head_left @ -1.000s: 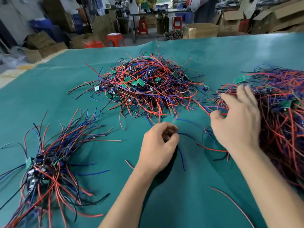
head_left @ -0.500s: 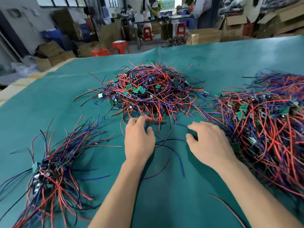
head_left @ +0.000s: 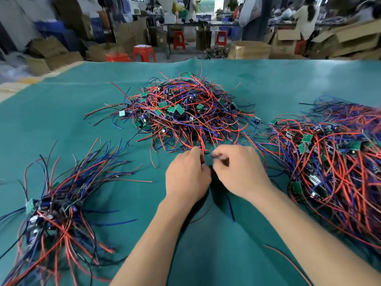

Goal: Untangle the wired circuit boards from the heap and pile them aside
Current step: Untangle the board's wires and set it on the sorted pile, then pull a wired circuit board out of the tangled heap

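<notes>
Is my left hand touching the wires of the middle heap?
Touching: head view shows left hand fingertips on red wires trailing from the middle heap.

hands point(head_left: 214, 172) at heap point(head_left: 185, 116), green table point(head_left: 82, 124)

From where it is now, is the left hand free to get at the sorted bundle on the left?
Probably yes: the left hand and the sorted bundle have only bare green mat between them.

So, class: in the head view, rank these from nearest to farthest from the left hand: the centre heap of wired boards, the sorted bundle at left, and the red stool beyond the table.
Measured from the left hand:
1. Centre heap, just ahead, its wire ends at the fingertips.
2. Sorted bundle, off to the left on the table.
3. Red stool, beyond the table's far edge.
</notes>
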